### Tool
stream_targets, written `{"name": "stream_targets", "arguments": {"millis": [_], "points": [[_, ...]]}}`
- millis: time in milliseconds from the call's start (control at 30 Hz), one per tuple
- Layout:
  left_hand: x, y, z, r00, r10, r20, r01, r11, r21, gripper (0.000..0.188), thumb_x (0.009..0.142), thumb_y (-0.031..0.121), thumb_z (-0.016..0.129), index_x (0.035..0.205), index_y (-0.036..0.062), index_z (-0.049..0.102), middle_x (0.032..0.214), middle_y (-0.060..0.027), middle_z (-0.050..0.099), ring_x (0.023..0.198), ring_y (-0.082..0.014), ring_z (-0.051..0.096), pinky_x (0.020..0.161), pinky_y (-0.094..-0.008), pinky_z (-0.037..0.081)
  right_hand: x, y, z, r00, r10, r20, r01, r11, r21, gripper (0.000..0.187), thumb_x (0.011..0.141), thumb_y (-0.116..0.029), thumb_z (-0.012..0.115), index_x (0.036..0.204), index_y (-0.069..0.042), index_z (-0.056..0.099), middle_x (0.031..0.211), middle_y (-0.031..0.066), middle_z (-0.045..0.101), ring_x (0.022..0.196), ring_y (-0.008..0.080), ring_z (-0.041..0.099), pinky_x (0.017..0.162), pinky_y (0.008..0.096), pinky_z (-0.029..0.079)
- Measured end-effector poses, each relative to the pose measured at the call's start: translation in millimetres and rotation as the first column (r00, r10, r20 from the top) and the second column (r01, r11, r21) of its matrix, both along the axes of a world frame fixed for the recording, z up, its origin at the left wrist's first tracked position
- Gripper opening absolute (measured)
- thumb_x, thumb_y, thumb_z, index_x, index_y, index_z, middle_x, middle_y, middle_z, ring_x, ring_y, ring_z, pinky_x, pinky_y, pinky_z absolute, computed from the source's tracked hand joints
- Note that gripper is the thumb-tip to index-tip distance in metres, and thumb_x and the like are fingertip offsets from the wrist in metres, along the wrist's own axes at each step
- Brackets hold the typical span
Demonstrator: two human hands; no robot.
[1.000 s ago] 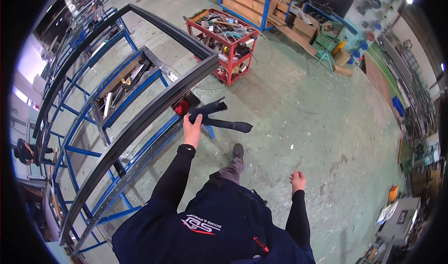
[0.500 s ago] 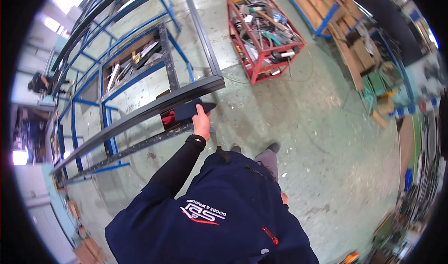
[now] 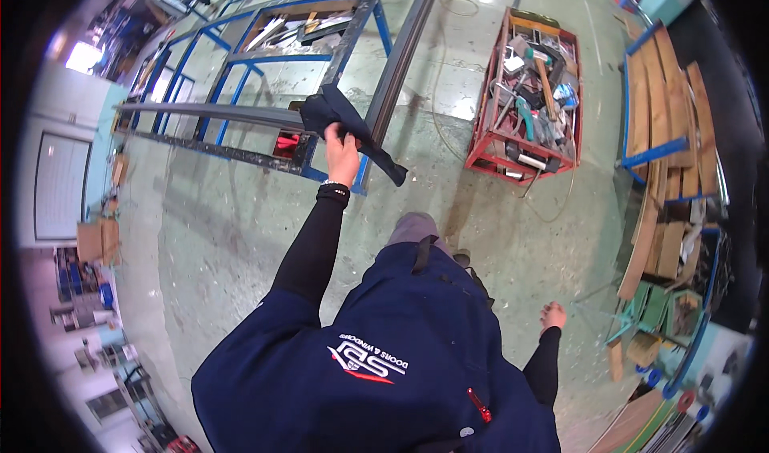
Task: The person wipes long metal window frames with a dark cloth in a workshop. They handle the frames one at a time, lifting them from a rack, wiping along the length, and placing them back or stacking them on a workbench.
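Note:
My left hand [image 3: 343, 158] is closed on a dark navy cloth [image 3: 327, 107], which is bunched up on its left side. A loose end trails down to the right. The cloth covers the near corner of a long dark grey metal frame [image 3: 399, 60], so that corner is hidden. The frame rests on a blue steel stand [image 3: 232, 60] with black-topped rails. Away from the stand, my right hand [image 3: 553, 315] hangs low at my right side, its fingers loosely apart and nothing seen in it.
A red tool cart [image 3: 522, 100] heaped with hand tools stands ahead to the right. Scrap strips [image 3: 308, 28] lie in the stand's tray, and a red item [image 3: 287, 144] sits by its near rail. Timber planks [image 3: 669, 100] are racked at the far right, near green metal stands [image 3: 645, 305].
My view has turned left and I have stepped forward. My left hand has swung the cloth up onto the frame's corner, and its end now hangs out. My right hand has come into fuller view.

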State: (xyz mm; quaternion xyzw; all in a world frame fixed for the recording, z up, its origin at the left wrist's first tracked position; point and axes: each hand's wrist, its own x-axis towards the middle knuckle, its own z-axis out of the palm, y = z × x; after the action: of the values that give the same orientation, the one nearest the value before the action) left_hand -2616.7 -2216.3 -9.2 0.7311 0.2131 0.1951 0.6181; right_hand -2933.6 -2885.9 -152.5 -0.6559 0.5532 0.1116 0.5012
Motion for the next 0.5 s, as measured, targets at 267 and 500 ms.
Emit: {"name": "stream_targets", "arguments": {"millis": [267,500], "points": [[25.1,-39.1,15.3,0.86,0.074,-0.505,-0.317,0.853,-0.414,0.073,0.09,0.066,0.057,0.109,-0.0041,0.059,0.09,-0.0116,0.062,0.068,-0.0222,0.063,0.059,-0.0382,0.054,172.4,-16.5,5.0,0.989,0.073,0.129,-0.081,0.995,0.052,0.031,0.098,-0.037,0.056,0.112,-0.009,0.061,0.091,0.0056,0.069,0.076,0.0181,0.065,0.058,0.0334,0.048],[33.4,-44.9,15.9,0.857,0.095,-0.507,-0.272,0.918,-0.288,0.061,0.098,0.054,0.054,0.102,-0.0074,0.058,0.084,-0.0088,0.058,0.063,-0.017,0.059,0.058,-0.0331,0.056,237.2,115.0,5.5,0.864,0.502,0.046,-0.5,0.843,0.199,0.035,0.099,-0.036,0.056,0.116,-0.005,0.06,0.099,0.0097,0.072,0.078,0.018,0.067,0.06,0.0313,0.048]]}}
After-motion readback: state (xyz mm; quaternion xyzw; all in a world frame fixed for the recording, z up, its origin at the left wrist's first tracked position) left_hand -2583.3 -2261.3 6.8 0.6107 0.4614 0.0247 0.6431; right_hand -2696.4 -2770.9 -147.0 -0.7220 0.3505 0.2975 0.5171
